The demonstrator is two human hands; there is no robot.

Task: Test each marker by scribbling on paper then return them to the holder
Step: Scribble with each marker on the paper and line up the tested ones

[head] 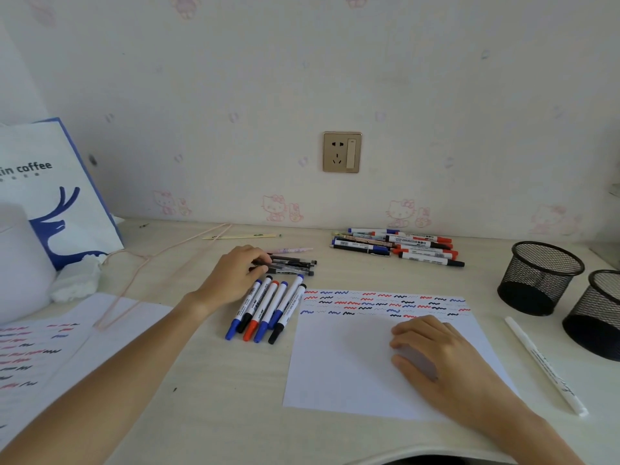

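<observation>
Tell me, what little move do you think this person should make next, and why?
Probably close the left hand on one of the dark pens its fingertips already touch, and lift it toward the paper. The right hand lies flat on that sheet, steadying it, there is blank space below the scribbles, and both mesh holders look empty.

My arms are bare from wrist to the frame's edge — no sleeves reach into view. My left hand (pixel 231 280) and my right hand (pixel 432 350) wear nothing — no rings, no watch, no glove. The fingernails that show are short and unpainted.
</observation>
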